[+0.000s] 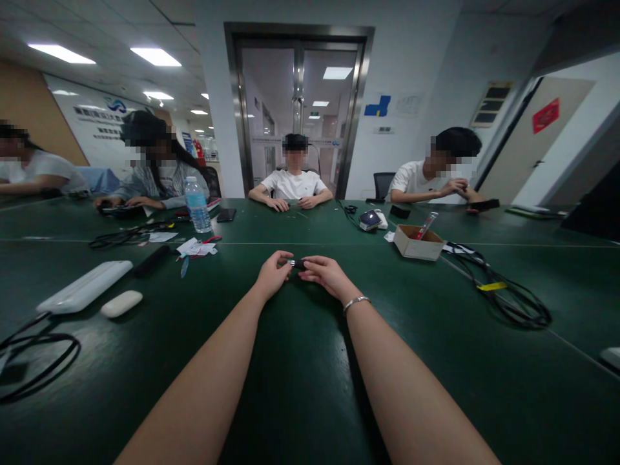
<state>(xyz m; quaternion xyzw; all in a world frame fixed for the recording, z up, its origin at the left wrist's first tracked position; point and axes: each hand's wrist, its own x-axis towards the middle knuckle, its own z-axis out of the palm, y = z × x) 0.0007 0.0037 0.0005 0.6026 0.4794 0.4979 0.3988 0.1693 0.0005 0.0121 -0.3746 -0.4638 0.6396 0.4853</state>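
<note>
Between my two hands, just above the green table (pixel 295 400), is a small black stick with a shiny silver end (pixel 299 263). It lies level, silver end to the left. My left hand (pixel 274 278) pinches the silver end between thumb and fingers. The fingers of my right hand (pixel 329 276) are closed on the black end, and a silver bracelet (pixel 357 303) circles that wrist. Too little of the stick shows between my fingers to tell exactly what it is.
A white power bank (pixel 86 286), a white oval case (pixel 122 303) and a water bottle (pixel 197 206) stand to the left. On the right are an open cardboard box (pixel 417 245) and a coiled black cable (pixel 513 303). Several people sit across the table.
</note>
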